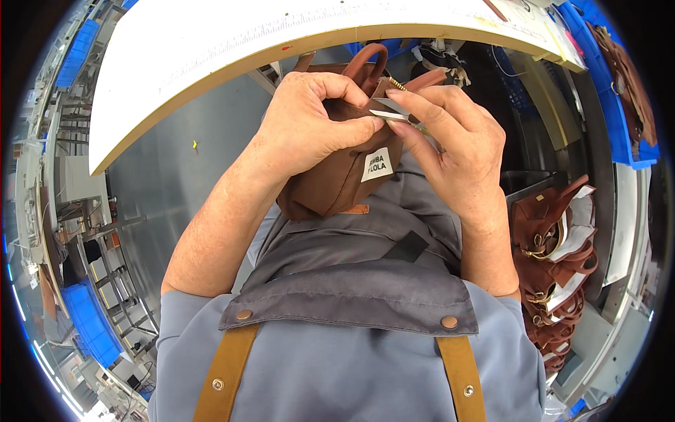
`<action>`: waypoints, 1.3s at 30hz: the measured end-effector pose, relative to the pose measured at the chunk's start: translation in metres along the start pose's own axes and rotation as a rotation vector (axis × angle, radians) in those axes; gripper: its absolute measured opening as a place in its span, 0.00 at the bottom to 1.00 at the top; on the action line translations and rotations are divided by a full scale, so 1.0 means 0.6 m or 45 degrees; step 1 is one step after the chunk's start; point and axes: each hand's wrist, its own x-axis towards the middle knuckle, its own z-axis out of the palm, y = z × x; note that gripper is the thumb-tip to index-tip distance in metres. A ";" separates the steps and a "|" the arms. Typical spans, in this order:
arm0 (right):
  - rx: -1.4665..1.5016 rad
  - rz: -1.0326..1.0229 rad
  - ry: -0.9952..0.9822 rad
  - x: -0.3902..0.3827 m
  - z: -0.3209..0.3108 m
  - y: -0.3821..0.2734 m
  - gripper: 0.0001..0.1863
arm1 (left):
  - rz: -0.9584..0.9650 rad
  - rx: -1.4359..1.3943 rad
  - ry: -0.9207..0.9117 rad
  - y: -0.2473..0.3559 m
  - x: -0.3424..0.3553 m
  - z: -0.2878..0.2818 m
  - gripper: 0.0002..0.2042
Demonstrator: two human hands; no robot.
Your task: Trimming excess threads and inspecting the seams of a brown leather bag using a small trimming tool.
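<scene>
A brown handbag (316, 184) with a white label (377, 164) and reddish-brown handles (371, 56) rests on my lap against the dark grey apron. My left hand (302, 126) is closed in a pinch, thumb and forefinger on the bag's top edge by the zipper (396, 84). My right hand (457, 137) holds small silver thread snips (388, 115). Their two blades are apart and point left, close to my left fingertips. Whether a thread lies between the blades is too small to tell. My right fingers hide the rear of the snips.
A white worktable (211, 53) with a wooden edge curves across in front. Several reddish-brown bag pieces with gold buckles (555, 239) are stacked at my right. A blue bin (598, 91) with brown pieces stands at far right. Another blue bin (91, 323) is at left.
</scene>
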 end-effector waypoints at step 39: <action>0.199 0.089 0.108 -0.007 0.020 0.012 0.14 | -0.076 -0.040 -0.006 -0.003 -0.009 -0.003 0.06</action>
